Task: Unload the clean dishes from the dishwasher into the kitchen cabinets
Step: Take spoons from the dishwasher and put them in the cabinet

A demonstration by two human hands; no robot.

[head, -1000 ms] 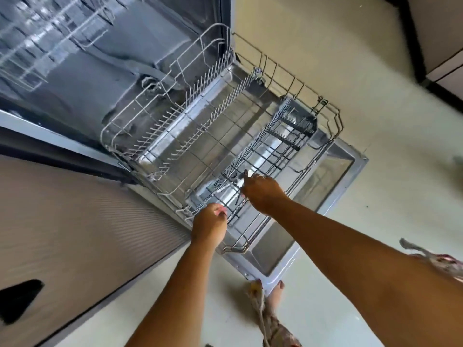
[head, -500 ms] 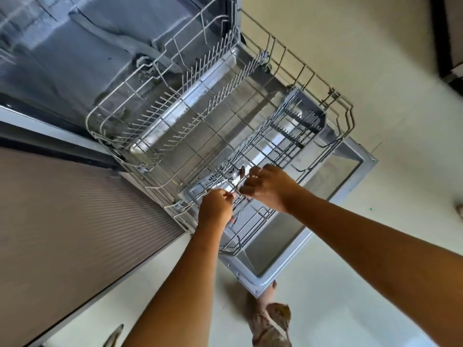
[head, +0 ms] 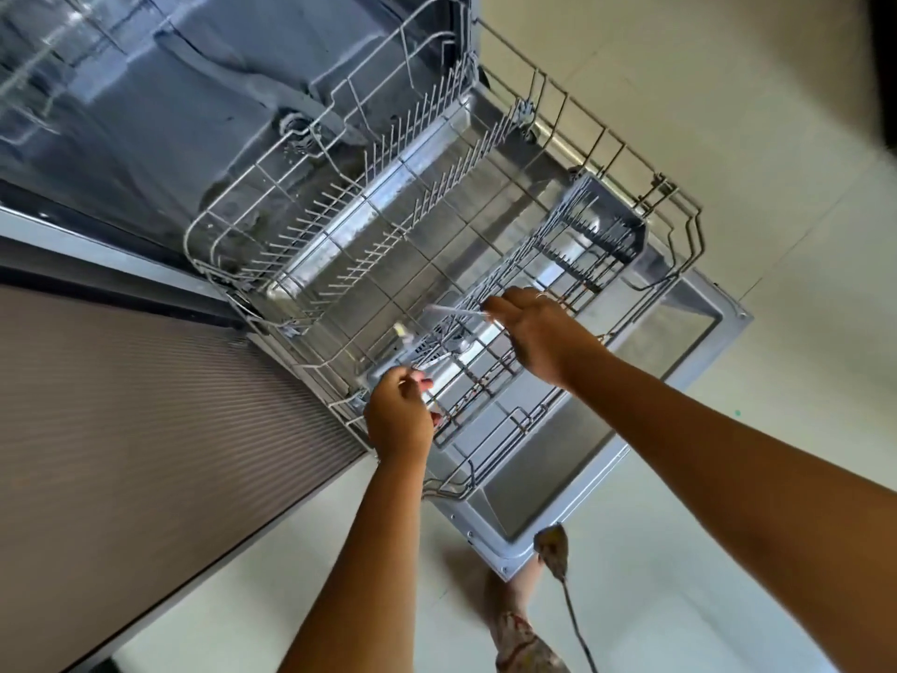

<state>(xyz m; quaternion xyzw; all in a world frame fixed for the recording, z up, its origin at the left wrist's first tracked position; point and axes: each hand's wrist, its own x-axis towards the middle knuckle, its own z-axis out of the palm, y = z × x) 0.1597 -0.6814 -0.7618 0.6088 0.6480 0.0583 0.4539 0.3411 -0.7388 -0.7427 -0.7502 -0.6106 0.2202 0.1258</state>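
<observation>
The dishwasher's lower wire rack (head: 301, 264) is pulled out over the open door (head: 694, 342); its plate tines hold no dishes. My right hand (head: 539, 337) hovers over the dark cutlery basket (head: 577, 255) and pinches a thin silver utensil (head: 456, 310) by one end, lifted just above the basket. My left hand (head: 400, 415) is at the rack's near corner, its fingers curled round the lower ends of a few utensils (head: 412, 354) that point up and away. What kind of utensils they are is blurred.
A ribbed brown cabinet front (head: 145, 429) fills the left side. The dishwasher tub with its spray arm (head: 291, 104) is at the top left. Pale tiled floor (head: 728, 114) lies to the right, and my foot (head: 509, 590) stands just below the door's corner.
My right hand has lifted a thin utensil out of the basket and moved right. My left hand has dropped slightly toward the rack's near corner, still holding utensils.
</observation>
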